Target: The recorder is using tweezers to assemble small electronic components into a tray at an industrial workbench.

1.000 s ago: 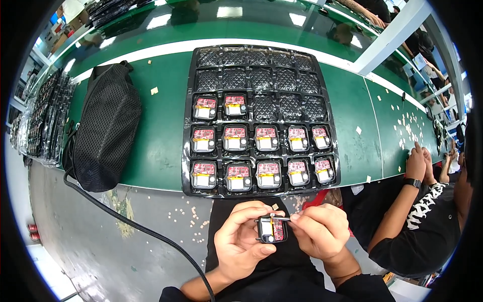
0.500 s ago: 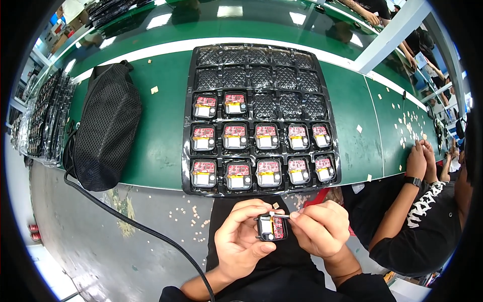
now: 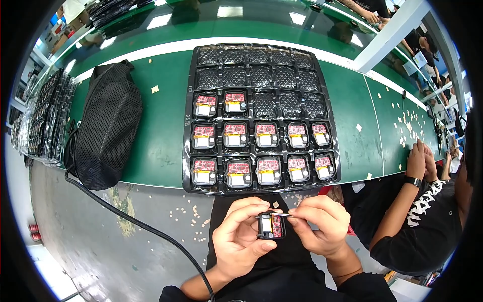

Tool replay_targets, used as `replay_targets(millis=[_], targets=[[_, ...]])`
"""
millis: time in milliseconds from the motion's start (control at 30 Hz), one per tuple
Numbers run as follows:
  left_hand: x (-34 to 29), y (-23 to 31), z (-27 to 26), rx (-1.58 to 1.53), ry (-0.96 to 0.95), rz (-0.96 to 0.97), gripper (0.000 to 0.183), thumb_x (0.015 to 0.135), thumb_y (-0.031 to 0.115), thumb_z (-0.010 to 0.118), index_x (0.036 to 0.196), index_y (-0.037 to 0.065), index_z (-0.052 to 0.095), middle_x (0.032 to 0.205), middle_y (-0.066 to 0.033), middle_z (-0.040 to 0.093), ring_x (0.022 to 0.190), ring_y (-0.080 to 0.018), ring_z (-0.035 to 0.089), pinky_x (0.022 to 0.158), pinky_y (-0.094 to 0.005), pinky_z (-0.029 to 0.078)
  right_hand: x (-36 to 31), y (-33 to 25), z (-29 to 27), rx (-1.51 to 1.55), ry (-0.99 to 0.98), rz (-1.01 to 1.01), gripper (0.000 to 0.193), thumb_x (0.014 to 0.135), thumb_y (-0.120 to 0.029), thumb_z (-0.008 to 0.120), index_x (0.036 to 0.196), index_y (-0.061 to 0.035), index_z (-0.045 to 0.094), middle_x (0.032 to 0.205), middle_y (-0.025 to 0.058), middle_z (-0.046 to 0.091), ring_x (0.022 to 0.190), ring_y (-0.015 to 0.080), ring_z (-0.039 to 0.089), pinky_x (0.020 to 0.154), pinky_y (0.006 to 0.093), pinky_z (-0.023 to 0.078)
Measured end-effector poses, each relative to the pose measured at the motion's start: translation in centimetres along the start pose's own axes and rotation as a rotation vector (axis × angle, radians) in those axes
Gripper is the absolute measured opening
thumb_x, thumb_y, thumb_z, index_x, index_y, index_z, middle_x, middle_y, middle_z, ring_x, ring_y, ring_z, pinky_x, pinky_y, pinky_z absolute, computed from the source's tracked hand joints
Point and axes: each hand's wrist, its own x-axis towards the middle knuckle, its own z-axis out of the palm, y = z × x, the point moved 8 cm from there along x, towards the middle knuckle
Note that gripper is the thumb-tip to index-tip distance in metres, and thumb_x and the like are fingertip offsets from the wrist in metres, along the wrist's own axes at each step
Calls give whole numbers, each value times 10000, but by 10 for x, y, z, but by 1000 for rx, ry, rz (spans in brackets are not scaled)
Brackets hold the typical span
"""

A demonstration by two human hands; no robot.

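Left hand (image 3: 240, 241) pinches an open black-cased electronic device (image 3: 271, 226) by its edges, between both hands and before the pocketed tray (image 3: 265, 105), apparently steadying it for the slim metal tool (image 3: 283, 215) pinched in the right hand (image 3: 322, 226).

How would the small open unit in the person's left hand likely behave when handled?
The open unit is probably stiff, given its boxy black outline. It seems light for its size, as the left hand holds it between fingers and thumb. It may be fragile inside, with the red circuit board exposed.
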Motion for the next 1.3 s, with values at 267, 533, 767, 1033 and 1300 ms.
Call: replay_targets(millis=[267,533,767,1033,1300], targets=[[0,4,1,82,112,-62,633,822,214,869,1291,-96,578,1319,-172,500,1227,-272,582,1027,-447,559,-6,-8,3,-138,49,-127,264,704,-3,848,946,-27,745,835,70,684,599,181,639,504,285,493],[0,13,0,211,214,-143,741,785,443,894,1223,-97,641,1278,-191,569,1201,-250,589,1022,-382,513,-13,-14,2,-215,124,-270,273,681,46,808,939,-21,748,823,50,686,561,151,591,474,273,436],[0,6,-1,196,216,-164,746,781,437,896,1226,-104,640,1280,-188,577,1187,-248,601,1010,-374,522,-19,-15,4,-249,130,-286,281,687,45,789,957,-20,749,828,55,687,555,149,584,471,268,432],[0,9,-5,163,79,-54,617,837,125,864,1343,-100,592,1376,-160,510,1079,-185,635,890,-297,548,-17,-14,7,-261,71,-266,266,697,32,781,957,-24,755,845,55,685,569,144,584,490,268,441],[-1,12,-4,190,48,-66,608,845,68,840,1359,-114,570,1383,-168,504,1173,-263,643,959,-349,571,-16,-13,6,-242,47,-234,270,692,18,795,955,-25,756,858,63,689,599,166,626,502,283,468]])
